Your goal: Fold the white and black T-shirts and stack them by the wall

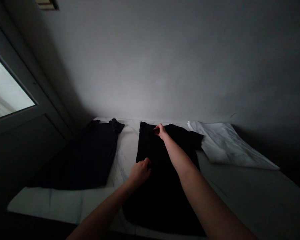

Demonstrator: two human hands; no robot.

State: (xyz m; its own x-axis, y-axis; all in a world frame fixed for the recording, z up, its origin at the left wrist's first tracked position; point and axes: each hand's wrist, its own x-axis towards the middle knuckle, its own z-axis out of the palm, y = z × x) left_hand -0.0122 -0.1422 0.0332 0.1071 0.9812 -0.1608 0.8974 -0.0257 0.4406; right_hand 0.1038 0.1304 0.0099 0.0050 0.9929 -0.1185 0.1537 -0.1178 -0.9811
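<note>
A black T-shirt (165, 200) lies on a pale marbled surface (126, 150), its left side folded inward and one sleeve spread to the right. My left hand (140, 170) is closed on the shirt's left edge, about midway down. Farther away, my right hand (160, 131) pinches the black cloth near the collar. The dark fabric hides the exact folds between my hands.
Left of the black shirt lies a dark navy garment (82, 156). A white garment (230, 145) rests at the back right, touching the black sleeve. A grey wall (152, 66) stands behind, and a door with a glass pane (43, 113) is at the left.
</note>
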